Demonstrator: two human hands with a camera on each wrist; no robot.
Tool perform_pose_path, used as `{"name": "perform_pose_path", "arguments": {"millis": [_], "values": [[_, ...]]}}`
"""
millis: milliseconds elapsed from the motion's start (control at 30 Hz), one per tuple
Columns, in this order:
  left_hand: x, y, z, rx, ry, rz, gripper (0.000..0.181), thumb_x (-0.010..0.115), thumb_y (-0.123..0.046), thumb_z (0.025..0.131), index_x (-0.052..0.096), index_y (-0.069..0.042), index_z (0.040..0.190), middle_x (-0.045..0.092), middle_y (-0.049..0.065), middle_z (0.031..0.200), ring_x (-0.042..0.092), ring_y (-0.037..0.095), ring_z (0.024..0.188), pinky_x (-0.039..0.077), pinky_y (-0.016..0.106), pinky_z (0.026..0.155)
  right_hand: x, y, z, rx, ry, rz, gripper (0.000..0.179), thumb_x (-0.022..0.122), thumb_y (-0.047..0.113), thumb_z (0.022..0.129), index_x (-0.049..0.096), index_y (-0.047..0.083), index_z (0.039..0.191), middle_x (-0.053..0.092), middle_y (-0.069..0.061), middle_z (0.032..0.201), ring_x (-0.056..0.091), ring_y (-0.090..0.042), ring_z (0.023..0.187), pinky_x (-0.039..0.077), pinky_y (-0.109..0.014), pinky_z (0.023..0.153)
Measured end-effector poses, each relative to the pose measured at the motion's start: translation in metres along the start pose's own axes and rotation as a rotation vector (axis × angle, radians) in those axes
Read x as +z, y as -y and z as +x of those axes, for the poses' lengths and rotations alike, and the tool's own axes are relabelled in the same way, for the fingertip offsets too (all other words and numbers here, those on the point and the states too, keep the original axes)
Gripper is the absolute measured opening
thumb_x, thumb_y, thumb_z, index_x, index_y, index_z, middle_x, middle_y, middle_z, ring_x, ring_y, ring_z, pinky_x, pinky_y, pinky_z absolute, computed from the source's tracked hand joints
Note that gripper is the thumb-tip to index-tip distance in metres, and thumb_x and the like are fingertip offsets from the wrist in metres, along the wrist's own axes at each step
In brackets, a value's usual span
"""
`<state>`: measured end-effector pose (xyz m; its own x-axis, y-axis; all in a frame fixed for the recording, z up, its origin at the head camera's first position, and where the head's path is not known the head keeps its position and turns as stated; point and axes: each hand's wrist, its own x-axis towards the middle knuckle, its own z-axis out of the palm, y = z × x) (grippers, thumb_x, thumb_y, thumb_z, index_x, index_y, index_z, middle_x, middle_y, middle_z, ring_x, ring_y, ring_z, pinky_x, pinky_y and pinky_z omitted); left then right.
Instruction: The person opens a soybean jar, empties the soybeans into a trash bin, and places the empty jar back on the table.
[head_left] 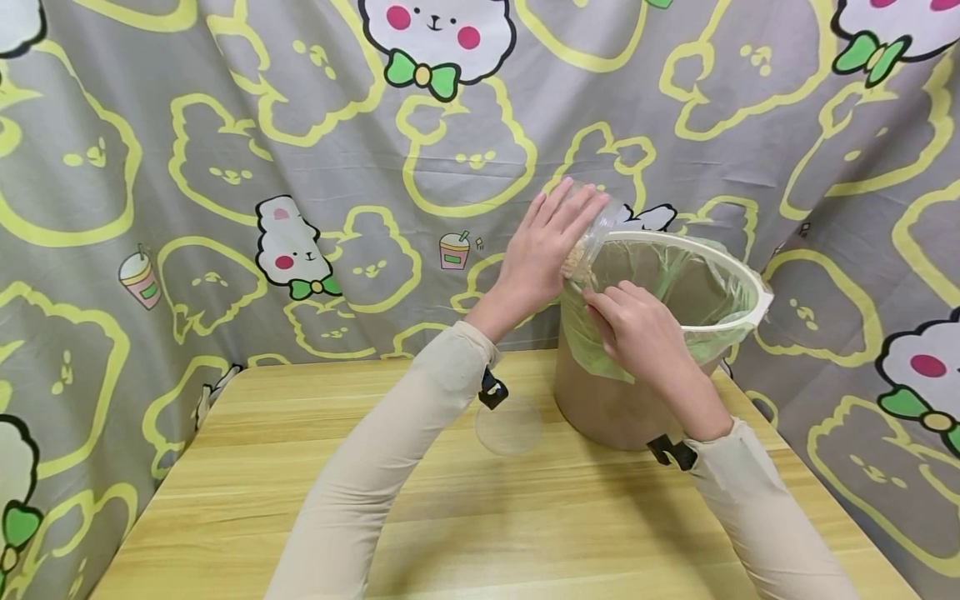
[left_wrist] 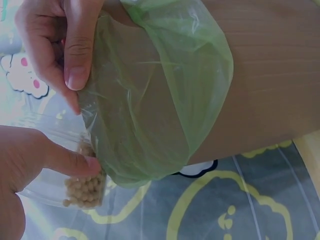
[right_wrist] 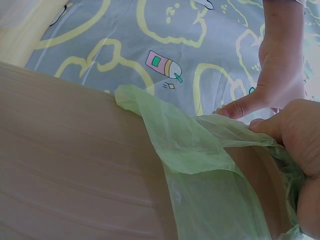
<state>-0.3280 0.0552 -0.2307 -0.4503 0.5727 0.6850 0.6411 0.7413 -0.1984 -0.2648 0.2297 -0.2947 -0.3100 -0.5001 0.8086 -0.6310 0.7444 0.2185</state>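
My left hand point(head_left: 538, 246) grips a clear plastic jar point(head_left: 606, 218), which lies tipped on its side against the rim of the trash bin. Small round beige beans point(left_wrist: 85, 190) are gathered at the jar's lower side, close to my left thumb. With bent fingers, my right hand point(head_left: 641, 329) pinches the edge of the thin green garbage bag point(left_wrist: 145, 100) at the near left rim. This bag lines the tan bin point(head_left: 611, 408) and hangs over its outside. A white ring point(head_left: 738, 275) runs along the bin's rim. The bin's bottom inside is hidden.
A clear round lid point(head_left: 508, 427) lies flat on the wooden table point(head_left: 300, 467), left of the bin. Close behind the table hangs a grey patterned curtain point(head_left: 337, 150), which also runs along the right side.
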Motion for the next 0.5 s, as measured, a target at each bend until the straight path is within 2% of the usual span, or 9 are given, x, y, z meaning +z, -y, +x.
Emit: {"name": "perform_pose_path", "arguments": {"millis": [167,500], "values": [[0.0007,0.0002,-0.0004,0.027,-0.021,0.033,0.091,0.054,0.018,0.081,0.034,-0.021,0.160,0.032,-0.001,0.167,0.018,0.024,0.158,0.005,0.036,0.131,-0.0003,0.0003,0.0003,-0.004,0.000,-0.001,0.013,0.071,-0.003,0.089,0.073,-0.007,0.101,0.064,-0.014,0.075,0.053,-0.031,0.067,0.046,-0.040,0.060],[-0.0029,-0.0038,-0.0013,0.077,-0.075,0.093,0.074,0.047,0.013,0.093,0.039,-0.022,0.158,0.036,-0.001,0.165,0.024,0.024,0.157,0.016,0.040,0.130,0.0001,0.0005,0.0005,0.006,0.010,0.001,0.013,0.070,-0.002,0.090,0.073,-0.005,0.101,0.064,-0.013,0.075,0.054,-0.031,0.069,0.046,-0.040,0.061]]}}
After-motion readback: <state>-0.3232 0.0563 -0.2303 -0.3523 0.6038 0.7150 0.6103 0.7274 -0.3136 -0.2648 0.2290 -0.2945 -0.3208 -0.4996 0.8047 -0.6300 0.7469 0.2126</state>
